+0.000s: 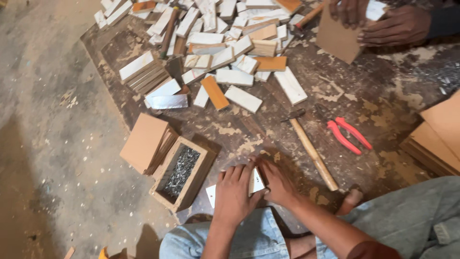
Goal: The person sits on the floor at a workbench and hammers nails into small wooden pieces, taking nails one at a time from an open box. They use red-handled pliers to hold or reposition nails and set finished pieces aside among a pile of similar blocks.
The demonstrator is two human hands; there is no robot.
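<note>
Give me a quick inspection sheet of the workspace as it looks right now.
Surface: dark wooden board, worn and blotched with pale residue.
Job's things: small white-faced wood pieces under both hands.
Clutter: heap of white and orange wood blocks; hammer; red-handled pliers; open wooden box of nails; stack of brown panels.
Grippers: left hand and right hand press flat on the pieces.
Cables: nothing seen.
Surroundings: dusty concrete floor; another person's hands holding a brown panel.
</note>
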